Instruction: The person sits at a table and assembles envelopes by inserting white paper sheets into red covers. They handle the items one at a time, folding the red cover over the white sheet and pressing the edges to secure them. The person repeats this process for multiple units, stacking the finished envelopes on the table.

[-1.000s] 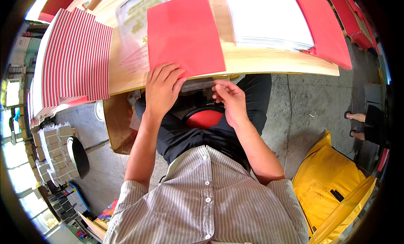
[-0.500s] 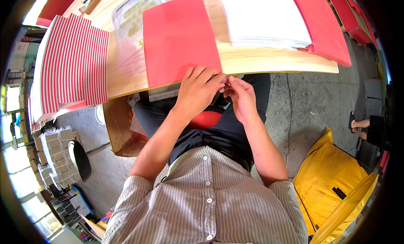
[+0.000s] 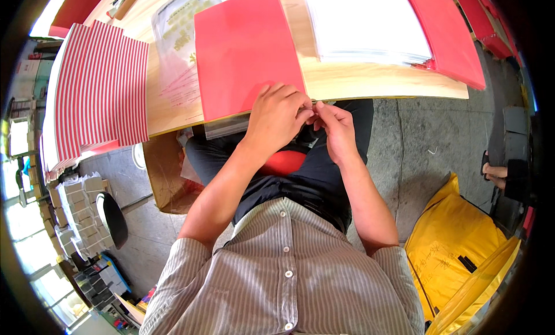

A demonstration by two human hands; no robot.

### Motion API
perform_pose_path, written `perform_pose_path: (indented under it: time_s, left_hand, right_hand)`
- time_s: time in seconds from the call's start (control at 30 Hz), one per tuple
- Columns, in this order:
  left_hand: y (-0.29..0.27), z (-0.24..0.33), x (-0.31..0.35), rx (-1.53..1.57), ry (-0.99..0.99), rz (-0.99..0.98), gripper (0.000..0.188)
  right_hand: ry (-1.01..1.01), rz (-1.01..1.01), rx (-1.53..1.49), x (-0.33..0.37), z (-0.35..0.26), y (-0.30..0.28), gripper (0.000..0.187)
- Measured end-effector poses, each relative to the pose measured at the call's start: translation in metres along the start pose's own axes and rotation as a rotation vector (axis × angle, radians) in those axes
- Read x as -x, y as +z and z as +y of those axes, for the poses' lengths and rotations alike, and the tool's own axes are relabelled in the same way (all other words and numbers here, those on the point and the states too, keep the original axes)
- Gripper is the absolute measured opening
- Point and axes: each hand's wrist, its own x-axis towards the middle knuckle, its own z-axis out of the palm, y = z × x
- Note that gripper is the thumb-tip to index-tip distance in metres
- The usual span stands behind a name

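Observation:
A flat red folder (image 3: 245,43) lies on the wooden table (image 3: 370,83), its near end at the front edge. My left hand (image 3: 277,112) rests over the folder's near right corner, fingers bent. Close beside it, just off the table's edge, my right hand (image 3: 335,127) has thumb and fingertips pinched together. The fingertips of both hands meet at the corner. Whatever they pinch there is too small and hidden to make out.
Red-and-white stacked booklets (image 3: 104,83) stand at the left. Behind the folder lies a clear plastic bag (image 3: 176,40). White sheets (image 3: 370,28) and red covers (image 3: 445,37) sit at the right. A cardboard box (image 3: 165,173) is under the table; a yellow sack (image 3: 451,242) lies on the floor.
Both hands stay at the folder's corner, with only small finger shifts. The left fingers curl slightly more, and the view has moved a little.

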Motion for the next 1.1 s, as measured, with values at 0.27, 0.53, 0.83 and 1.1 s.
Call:
perform_pose_path:
  time_s: [0.27,0.53,0.83,1.1]
  left_hand:
    - [0.005,-0.004,-0.001,-0.067,0.119,0.018,0.008]
    - [0.013,-0.007,0.014,-0.099,0.192,0.115,0.010]
    - [-0.012,-0.015,0.069,-0.077,0.379,0.063,0.014]
    - [-0.066,-0.105,0.256,0.098,-0.156,-0.016,0.015]
  right_hand:
    - [0.040,0.015,-0.025,-0.002,-0.001,0.001,0.028]
    - [0.085,0.011,-0.022,-0.005,-0.004,0.004,0.017]
    - [0.072,0.048,0.095,-0.004,-0.009,0.010,0.016]
    - [0.026,0.059,0.095,-0.002,-0.007,0.007,0.014]
